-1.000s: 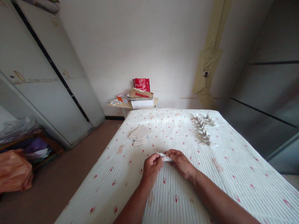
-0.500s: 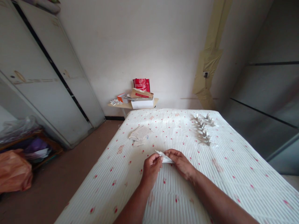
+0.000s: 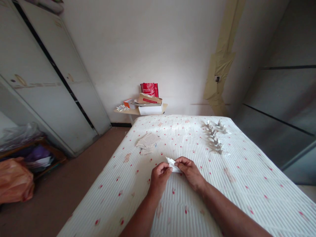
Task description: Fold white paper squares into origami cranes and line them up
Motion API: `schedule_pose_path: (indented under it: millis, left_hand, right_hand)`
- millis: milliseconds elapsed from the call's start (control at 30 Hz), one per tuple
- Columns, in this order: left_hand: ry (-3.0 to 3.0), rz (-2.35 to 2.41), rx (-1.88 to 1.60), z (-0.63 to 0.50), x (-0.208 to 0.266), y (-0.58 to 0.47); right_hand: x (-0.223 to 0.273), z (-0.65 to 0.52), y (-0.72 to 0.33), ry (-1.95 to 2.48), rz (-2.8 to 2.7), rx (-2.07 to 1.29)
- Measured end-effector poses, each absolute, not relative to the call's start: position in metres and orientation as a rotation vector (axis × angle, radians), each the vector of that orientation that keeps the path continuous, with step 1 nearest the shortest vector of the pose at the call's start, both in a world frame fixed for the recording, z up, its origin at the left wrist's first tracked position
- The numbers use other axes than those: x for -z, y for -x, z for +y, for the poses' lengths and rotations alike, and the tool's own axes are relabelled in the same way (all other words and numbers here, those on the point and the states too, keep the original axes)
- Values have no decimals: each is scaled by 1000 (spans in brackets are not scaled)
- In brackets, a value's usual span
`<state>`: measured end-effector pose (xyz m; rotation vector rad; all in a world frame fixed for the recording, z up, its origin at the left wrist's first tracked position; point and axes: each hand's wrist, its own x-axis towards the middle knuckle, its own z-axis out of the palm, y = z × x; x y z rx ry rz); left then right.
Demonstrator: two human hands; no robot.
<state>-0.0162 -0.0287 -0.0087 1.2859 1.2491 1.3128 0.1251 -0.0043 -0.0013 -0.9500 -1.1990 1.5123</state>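
A small piece of folded white paper is held between my two hands, just over the bed. My left hand pinches its left side between thumb and fingers. On its right side, my right hand grips it with thumb and index finger. One pointed flap of the paper sticks up at the upper left. Beyond my left hand lies a loose stack of printed paper sheets. Several folded paper cranes stand in a cluster farther off to the right.
The quilted bed spreads under my hands. Behind it, a small table bears a white box, a red bag and an orange box. Cabinets stand left, and an orange bag sits at lower left.
The paper's pointed flap now stands more upright. My right hand's fingers have shifted slightly on the paper, while my left hand stays nearly in place.
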Motion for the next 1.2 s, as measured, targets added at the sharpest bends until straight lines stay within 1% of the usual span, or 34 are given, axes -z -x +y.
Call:
schedule_pose_path:
  millis: [233,600,800,967,1133,1200]
  left_hand:
    - [-1215,1244,-1331,-30,7,17]
    - [-1096,1228,-1375,-31,-3,14]
    - [-1059,1244,-1397,-30,0,15]
    - [-1036,1268,-1435,-29,2,18]
    - [-1042,1237,-1446,-30,1,20]
    - [-1040,1221,-1437,-30,2,19]
  right_hand:
    - [3,-3,-125,958,-1248,-1493]
    - [-1,-4,-125,920,-1199,-1579]
    - [-4,-4,-126,892,-1195,-1593]
    - [-6,-6,-127,906,-1335,-1527]
    - [-5,-10,-124,773,-1458,-1561]
    - [-3,-10,-122,790,-1464,-1544]
